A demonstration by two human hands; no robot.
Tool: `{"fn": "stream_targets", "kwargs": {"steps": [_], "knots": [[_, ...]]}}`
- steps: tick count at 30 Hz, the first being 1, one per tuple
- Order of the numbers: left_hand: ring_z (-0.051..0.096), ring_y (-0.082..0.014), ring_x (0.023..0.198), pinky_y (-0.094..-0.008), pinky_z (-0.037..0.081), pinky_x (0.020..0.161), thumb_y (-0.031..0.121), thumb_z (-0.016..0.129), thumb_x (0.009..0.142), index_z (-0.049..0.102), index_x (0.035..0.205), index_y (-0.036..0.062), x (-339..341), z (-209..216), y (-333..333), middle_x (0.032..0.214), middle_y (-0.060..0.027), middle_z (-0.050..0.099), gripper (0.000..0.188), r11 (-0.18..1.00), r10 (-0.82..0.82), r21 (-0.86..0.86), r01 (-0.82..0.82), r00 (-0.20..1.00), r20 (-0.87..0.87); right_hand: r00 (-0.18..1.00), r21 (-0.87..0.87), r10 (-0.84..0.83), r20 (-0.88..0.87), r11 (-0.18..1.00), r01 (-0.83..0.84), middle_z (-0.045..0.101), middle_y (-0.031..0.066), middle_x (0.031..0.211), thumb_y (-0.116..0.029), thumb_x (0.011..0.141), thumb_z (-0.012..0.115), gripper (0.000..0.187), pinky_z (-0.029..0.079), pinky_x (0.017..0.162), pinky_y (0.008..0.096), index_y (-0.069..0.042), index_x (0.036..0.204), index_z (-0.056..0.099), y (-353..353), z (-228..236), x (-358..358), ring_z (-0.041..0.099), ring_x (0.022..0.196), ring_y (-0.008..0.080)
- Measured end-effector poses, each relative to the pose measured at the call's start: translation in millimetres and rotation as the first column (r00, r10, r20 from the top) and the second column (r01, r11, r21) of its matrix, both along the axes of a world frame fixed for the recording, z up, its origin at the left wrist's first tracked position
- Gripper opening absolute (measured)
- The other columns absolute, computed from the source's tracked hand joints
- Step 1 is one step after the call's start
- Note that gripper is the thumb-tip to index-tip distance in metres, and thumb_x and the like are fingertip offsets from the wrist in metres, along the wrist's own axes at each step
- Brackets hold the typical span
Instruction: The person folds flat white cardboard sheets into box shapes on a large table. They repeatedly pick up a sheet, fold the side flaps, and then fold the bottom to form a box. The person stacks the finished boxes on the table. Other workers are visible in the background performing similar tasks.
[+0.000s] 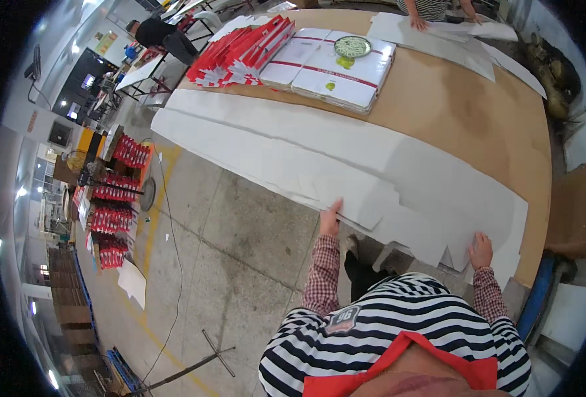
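A long white cardboard sheet [260, 155] with a notched, stepped edge lies along the near side of the table, over other white sheets [399, 142]. My left hand [331, 218] is closed on its near edge, thumb on top and the other fingers mostly hidden beneath. Farther right, my right hand [481, 252] rests on the white cardboard near a small triangular cut-out, fingers stretched out and grasping nothing visible.
On the brown table [452, 99] stand a stack of printed white packages [346, 73] with a round patterned dish [352, 46] and a pile of red-and-white folded pieces [240, 53]. Opposite, another person's hand [418, 24] touches white sheets [438, 43]. A stand fan [81, 165] is at left.
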State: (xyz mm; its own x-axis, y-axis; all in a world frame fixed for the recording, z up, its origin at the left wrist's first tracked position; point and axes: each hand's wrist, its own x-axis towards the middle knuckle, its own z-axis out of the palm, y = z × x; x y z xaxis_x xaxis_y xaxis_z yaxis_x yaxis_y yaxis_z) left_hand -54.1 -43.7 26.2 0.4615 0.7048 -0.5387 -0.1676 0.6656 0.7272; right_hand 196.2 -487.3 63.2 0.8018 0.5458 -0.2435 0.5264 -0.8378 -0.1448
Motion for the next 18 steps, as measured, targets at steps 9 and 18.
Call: {"fn": "stream_targets", "kwargs": {"steps": [9,18], "knots": [[0.047,-0.0207,0.11,-0.0323,0.038,0.095,0.014,0.065,0.084,0.039,0.128,-0.0027,11.7,12.5,8.5,0.123,-0.0121,0.048,0.054,0.895,-0.228,0.337,0.292,0.949,-0.217,1.0,0.079,-0.026,-0.01,0.997,0.027,0.047,0.0163,0.126,-0.016,0.08,0.06,0.047,0.035,0.1,0.0394,-0.002,0.123,0.048,14.4,-23.7,33.2,0.043,0.116,0.0325],[0.048,-0.0245,0.112,-0.0366,0.042,0.093,0.017,0.064,0.085,0.038,0.129,-0.0033,34.1,25.6,7.2,0.125,-0.0113,0.047,0.054,0.874,0.001,0.475,0.098,0.979,-0.203,0.998,0.059,-0.055,0.008,0.997,0.054,0.044,0.0131,0.131,-0.018,0.082,0.06,0.05,0.034,0.102,0.0377,-0.005,0.128,0.045,10.5,-31.8,34.1,0.041,0.12,0.0305]]}}
